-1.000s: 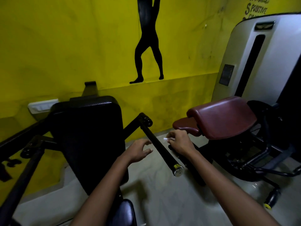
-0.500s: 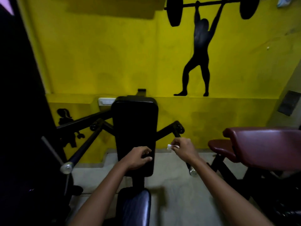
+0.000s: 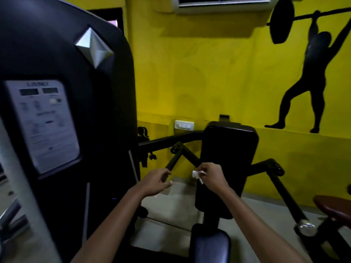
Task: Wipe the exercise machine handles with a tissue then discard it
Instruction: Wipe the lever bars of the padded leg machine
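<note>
Change: the view is swinging left since half a second ago, so the black machine housing is now filling the left side; the right hand has come off the right handle and is crossing in front of the back pad, and the left hand has left the pad's lower edge.
Landmark: the black back pad of the machine, upright against the yellow wall.
Right hand: the right hand is pinching the white tissue between thumb and fingertips, just in front of the pad's left edge, keeping it crumpled small so it is ready to press onto a bar.
Left hand: the left hand is hovering to the left of the pad with its fingers loosely curled and holding nothing, just in front of the lower end of the left handle, probably about to steady it.
Tissue: it is hanging free of every bar, touching only the right hand.
Handles: the left handle is sloping down from its pivot to the left of the pad; the right handle is sloping down to the right of the pad, ending in a silver cap, with no hand on it.
Stage: judging by the hands, the wiping is shifting to the left handle; discarding is not yet begun, and no bin is showing.
Nearby: a white switch plate is sitting on the wall just left of the pad's top.
</note>
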`<state>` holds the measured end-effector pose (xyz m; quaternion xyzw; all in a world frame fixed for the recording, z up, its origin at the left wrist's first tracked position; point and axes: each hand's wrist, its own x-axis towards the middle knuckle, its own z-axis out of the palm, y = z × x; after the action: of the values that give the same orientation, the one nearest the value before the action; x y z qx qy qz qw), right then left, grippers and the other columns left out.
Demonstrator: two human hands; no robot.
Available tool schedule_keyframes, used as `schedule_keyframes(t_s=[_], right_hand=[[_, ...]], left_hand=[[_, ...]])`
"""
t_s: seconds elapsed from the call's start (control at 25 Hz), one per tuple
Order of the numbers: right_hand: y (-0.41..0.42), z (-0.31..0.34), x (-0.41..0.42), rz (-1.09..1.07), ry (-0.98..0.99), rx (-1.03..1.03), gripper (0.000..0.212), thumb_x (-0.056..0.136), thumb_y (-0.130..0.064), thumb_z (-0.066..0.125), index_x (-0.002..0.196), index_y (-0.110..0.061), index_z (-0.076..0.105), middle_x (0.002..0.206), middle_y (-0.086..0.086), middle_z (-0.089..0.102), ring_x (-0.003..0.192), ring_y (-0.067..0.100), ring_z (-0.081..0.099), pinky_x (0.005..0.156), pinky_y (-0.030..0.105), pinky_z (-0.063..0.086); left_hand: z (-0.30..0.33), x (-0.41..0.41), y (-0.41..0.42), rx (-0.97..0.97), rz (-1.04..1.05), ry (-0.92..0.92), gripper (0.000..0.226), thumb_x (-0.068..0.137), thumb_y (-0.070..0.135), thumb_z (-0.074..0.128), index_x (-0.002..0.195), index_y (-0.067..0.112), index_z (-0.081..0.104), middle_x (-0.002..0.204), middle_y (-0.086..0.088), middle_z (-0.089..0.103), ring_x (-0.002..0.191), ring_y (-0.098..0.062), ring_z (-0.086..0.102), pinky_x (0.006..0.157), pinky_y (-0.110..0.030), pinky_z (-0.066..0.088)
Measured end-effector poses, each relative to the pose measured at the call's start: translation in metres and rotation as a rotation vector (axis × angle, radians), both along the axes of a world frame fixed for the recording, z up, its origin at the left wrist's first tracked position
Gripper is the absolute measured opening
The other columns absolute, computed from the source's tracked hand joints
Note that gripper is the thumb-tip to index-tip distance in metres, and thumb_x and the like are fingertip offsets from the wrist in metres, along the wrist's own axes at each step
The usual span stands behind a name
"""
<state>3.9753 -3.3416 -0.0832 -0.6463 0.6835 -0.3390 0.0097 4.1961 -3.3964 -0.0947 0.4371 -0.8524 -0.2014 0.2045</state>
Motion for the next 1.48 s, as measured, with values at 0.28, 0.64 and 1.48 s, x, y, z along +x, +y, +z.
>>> schedule_keyframes(t_s=[0.28,0.64,1.48], right_hand=[[-0.047,-0.012,0.097,-0.062,-0.065,0.070,0.013,0.083,-0.004,0.059,0.082,-0.011,0.070,0.082,0.008,0.069,0.080,0.021,0.065,0.062,0.028,0.048],[-0.100,-0.014,0.107,-0.192,-0.083,0.083,0.010,0.085,-0.005,0.061,0.087,-0.011,0.069,0.085,0.008,0.069,0.082,0.019,0.064,0.066,0.031,0.051],[-0.282,-0.050,0.028,-0.345,-0.087,0.125,0.015,0.090,-0.013,0.058,0.101,-0.017,0.068,0.098,0.004,0.070,0.087,0.017,0.066,0.071,0.036,0.057]], left_hand=[[-0.001,0.094,-0.050,-0.049,-0.021,-0.061,0.045,0.092,0.033,0.060,0.130,0.012,0.052,0.131,-0.005,0.055,0.120,-0.014,0.051,0.087,-0.018,0.038],[-0.015,0.089,-0.112,-0.023,-0.125,-0.034,0.047,0.093,0.033,0.058,0.134,0.013,0.048,0.137,-0.004,0.051,0.125,-0.016,0.047,0.091,-0.021,0.035],[-0.046,-0.007,-0.336,0.039,-0.314,-0.058,0.045,0.094,0.031,0.057,0.134,0.012,0.048,0.139,-0.006,0.047,0.129,-0.019,0.043,0.094,-0.023,0.034]])
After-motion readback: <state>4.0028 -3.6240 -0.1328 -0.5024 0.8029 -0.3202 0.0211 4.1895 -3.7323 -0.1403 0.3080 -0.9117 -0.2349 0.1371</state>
